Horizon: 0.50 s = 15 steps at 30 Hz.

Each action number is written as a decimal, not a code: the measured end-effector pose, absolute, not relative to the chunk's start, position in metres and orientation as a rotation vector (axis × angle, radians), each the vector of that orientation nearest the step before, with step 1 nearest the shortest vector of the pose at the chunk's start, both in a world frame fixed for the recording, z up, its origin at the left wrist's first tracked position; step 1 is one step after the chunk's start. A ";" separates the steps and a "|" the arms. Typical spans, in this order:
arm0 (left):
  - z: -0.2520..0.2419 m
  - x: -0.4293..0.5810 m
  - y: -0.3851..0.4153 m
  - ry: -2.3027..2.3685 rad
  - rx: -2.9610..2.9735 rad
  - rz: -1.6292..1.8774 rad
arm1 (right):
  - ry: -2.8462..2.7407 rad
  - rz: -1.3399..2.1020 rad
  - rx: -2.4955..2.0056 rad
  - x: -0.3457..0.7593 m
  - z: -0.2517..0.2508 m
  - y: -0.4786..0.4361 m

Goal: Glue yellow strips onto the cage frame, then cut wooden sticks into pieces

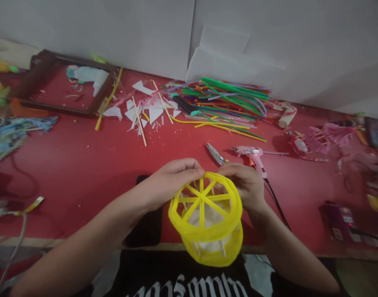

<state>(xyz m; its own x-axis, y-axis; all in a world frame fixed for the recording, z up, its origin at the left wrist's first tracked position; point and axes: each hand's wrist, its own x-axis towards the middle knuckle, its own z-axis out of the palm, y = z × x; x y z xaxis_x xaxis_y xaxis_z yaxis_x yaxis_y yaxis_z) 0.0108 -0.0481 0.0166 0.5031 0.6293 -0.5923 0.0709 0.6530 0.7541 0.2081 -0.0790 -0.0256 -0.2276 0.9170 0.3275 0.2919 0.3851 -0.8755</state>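
Note:
Close to my body, over the table's front edge, I hold a yellow wheel-shaped frame (204, 231). Spokes cross its round top, and light sticks join that to a second yellow ring below. Something pale shows inside it. My left hand (179, 175) grips the far left part of the rim with thumb and fingers. At the far right rim is my right hand (246, 185), its fingers curled round the frame and partly hidden. Just beyond the hands lie metal pliers (215, 154) and a pink hot glue gun (252, 154).
A pile of coloured pipe cleaners (226, 99) lies against the wall. White scraps (154, 113) and sticks are scattered left of it. A brown wooden frame (59, 107) is at back left. A black flat object (145, 227) rests under my left arm. A purple box (339, 220) stands right.

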 end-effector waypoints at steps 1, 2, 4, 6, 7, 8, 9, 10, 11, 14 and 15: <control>0.017 0.012 -0.049 1.001 0.826 0.380 | -1.735 0.884 -1.062 0.207 -0.022 -0.079; 0.018 0.013 -0.049 0.997 0.840 0.377 | -1.751 0.888 -1.064 0.205 -0.018 -0.079; 0.020 0.015 -0.050 0.993 0.858 0.371 | -1.804 0.849 -1.084 0.202 -0.011 -0.080; 0.024 0.016 -0.051 1.002 0.866 0.367 | -1.855 0.768 -1.094 0.200 -0.005 -0.081; 0.026 0.016 -0.051 1.009 0.870 0.362 | -1.874 0.727 -1.083 0.199 -0.003 -0.082; 0.028 0.015 -0.051 1.013 0.875 0.355 | -1.888 0.694 -1.060 0.198 -0.002 -0.082; 0.029 0.014 -0.051 1.008 0.882 0.341 | -1.899 0.669 -1.024 0.198 -0.001 -0.083; 0.031 0.013 -0.051 0.993 0.893 0.319 | -1.907 0.650 -0.978 0.198 -0.001 -0.083; 0.032 0.012 -0.051 0.968 0.911 0.291 | -1.915 0.638 -0.933 0.198 -0.001 -0.084; 0.033 0.008 -0.050 0.879 0.993 0.219 | -1.987 0.591 -0.864 0.199 0.001 -0.086; 0.033 0.007 -0.050 0.859 1.022 0.204 | -2.017 0.559 -0.862 0.199 0.002 -0.087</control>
